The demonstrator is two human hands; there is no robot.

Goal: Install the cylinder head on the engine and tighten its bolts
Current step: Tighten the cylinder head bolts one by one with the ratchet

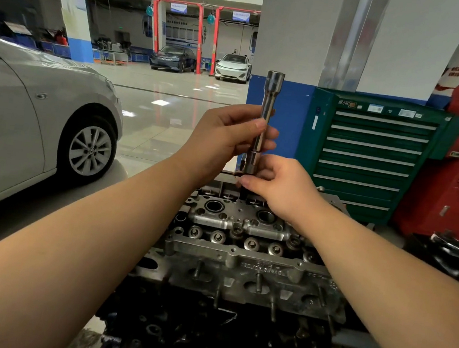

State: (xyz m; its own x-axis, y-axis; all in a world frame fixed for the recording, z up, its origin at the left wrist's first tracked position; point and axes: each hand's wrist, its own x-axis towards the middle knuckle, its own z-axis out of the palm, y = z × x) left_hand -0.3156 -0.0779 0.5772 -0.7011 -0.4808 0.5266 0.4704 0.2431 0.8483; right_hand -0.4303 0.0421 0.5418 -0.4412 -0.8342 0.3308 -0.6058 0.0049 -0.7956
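Steel socket extension (263,126) stands upright above the far edge of the cylinder head (242,249), which sits on the dark engine (204,334). I see my left hand (224,136) closed around its middle and my right hand (281,188) pinching its lower end. Open floor (174,96) lies left; a green tool cabinet (373,156) stands close right.
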